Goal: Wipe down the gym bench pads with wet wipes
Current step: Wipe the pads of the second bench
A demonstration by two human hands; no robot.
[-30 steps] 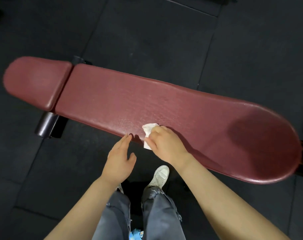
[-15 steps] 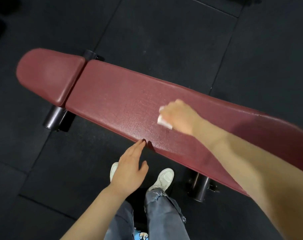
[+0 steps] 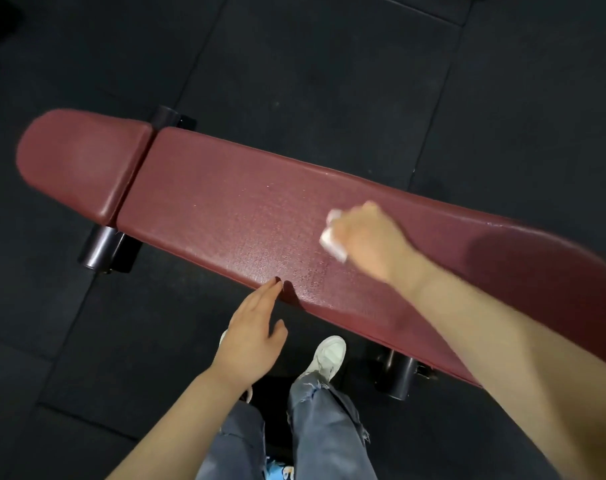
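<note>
Right hand (image 3: 370, 240), blurred, lies palm down on the long pad (image 3: 225, 216) of the bench, fingers curled over a crumpled white wipe (image 3: 332, 239) that shows at the hand's left edge and is pressed against the pad's top face. The right forearm crosses the near edge of the pad from the lower right of the view. Left hand (image 3: 251, 336) is flat and holds nothing: fingers straight and together, thumb spread to the side, fingertips (image 3: 273, 287) at the near edge of the long pad, to the left of the wiping hand; whether they touch the edge cannot be told.

The long pad is dark red with a pebbled texture and runs from the upper left to the right edge of the view, widening towards the right. A faint sheen with small bright flecks lies on the surface left of the wipe. A short pad (image 3: 83, 161) of the same red, rounded at its far end, adjoins the long pad at the left, separated by a narrow seam. Black cylindrical frame parts (image 3: 98, 247) project below the pads. Grey jeans (image 3: 324, 431) and a white shoe (image 3: 327, 356) stand on the black floor mats (image 3: 329, 81) beside the bench.
</note>
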